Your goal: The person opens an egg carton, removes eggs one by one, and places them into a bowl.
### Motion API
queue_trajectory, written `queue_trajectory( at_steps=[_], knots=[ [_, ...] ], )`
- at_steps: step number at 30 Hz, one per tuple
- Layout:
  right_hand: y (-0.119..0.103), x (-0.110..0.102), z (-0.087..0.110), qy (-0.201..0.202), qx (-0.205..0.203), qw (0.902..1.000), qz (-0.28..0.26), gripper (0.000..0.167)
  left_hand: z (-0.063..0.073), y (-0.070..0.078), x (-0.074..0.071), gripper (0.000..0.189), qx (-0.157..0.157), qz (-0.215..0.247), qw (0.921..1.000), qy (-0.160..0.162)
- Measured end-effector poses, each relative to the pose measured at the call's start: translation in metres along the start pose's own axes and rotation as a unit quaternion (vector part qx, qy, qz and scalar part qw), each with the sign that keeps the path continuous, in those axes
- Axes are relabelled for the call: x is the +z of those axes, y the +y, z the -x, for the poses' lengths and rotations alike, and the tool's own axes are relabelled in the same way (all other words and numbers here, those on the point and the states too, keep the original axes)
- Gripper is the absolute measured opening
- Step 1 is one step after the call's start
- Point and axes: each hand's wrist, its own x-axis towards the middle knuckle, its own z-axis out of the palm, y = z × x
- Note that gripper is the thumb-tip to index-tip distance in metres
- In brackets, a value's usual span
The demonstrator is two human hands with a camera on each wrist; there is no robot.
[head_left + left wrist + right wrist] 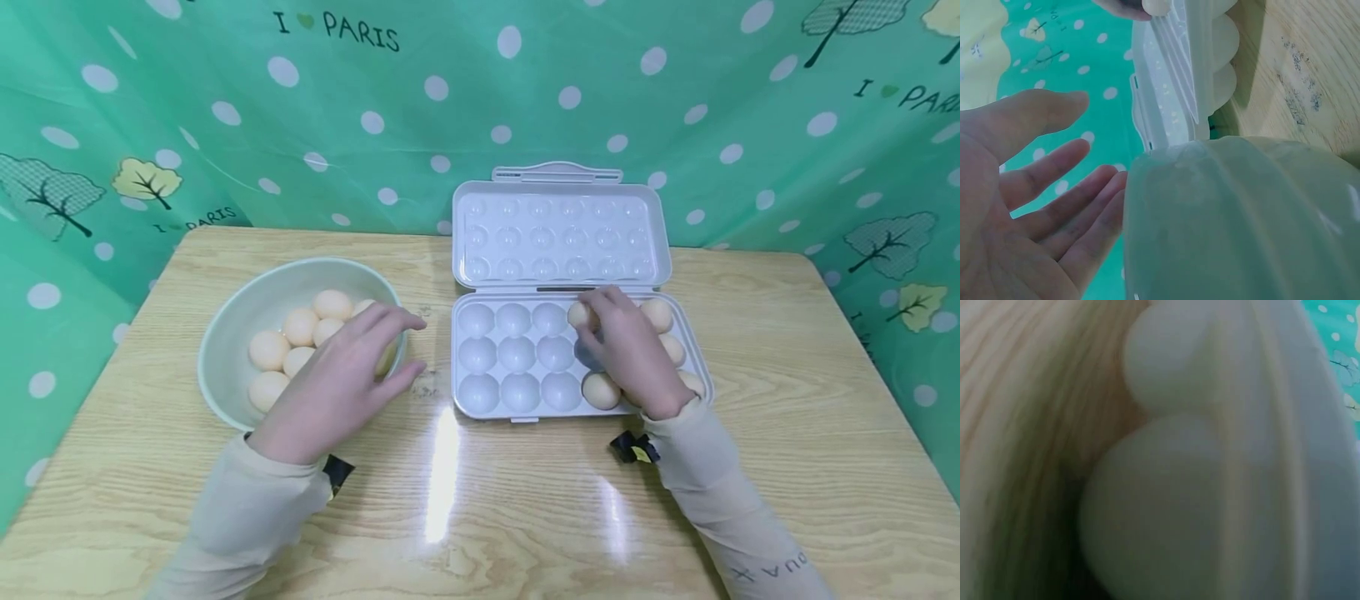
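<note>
A pale green bowl [225,333] on the left holds several light-brown eggs [267,350]. My left hand [341,379] hovers over the bowl's right side, its fingers loosely bent and holding nothing; its bare palm [1022,194] faces the left wrist camera. To the right lies an opened white plastic egg box [517,354]. My right hand [633,350] pinches an egg [581,315] at a back-row cup. Eggs [657,315] sit in the box's right columns, partly hidden by that hand, and another egg [601,390] is in the front row. The left three columns hold none.
The box's lid [562,233] leans back, hinged behind the base. A wooden table [525,517] carries everything. Behind it hangs a green dotted cloth [465,108]. In the right wrist view the rounded underside of the box's cups [1160,506] fills much of the picture.
</note>
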Motion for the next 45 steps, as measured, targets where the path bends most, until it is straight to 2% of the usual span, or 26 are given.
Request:
queue_trajectory(
  at_steps=[4, 9, 16, 21, 28, 34, 41, 45],
  knots=[
    [0.001, 0.000, 0.000, 0.002, -0.019, 0.9997, 0.013, 0.030, 0.000, 0.000, 0.002, 0.038, 0.005, 0.000, 1.0000, 0.003],
    [0.000, -0.003, 0.000, 0.023, -0.010, 0.9994, -0.026, 0.033, 0.001, 0.000, 0.002, 0.037, 0.009, -0.001, 0.9999, 0.010],
    [-0.012, -0.011, 0.003, 0.061, -0.019, 0.9957, -0.068, 0.033, 0.001, 0.001, 0.003, 0.038, 0.012, -0.001, 0.9998, 0.018],
    [-0.021, -0.011, 0.006, 0.071, -0.041, 0.9926, -0.089, 0.035, 0.001, 0.003, 0.003, 0.037, 0.017, 0.002, 0.9997, 0.018],
    [-0.036, -0.012, 0.010, 0.087, -0.075, 0.9893, -0.090, 0.033, 0.002, 0.005, 0.004, 0.039, 0.021, 0.003, 0.9996, 0.019],
    [-0.050, -0.013, 0.015, 0.093, -0.091, 0.9863, -0.102, 0.034, 0.002, 0.006, 0.007, 0.042, 0.042, 0.008, 0.9984, 0.037],
    [-0.067, -0.007, 0.022, 0.105, -0.130, 0.9788, -0.119, 0.030, 0.002, 0.009, 0.010, 0.046, 0.056, 0.010, 0.9975, 0.041],
    [-0.073, -0.006, 0.025, 0.107, -0.136, 0.9751, -0.139, 0.030, 0.002, 0.010, 0.011, 0.048, 0.064, 0.011, 0.9968, 0.045]
  ],
)
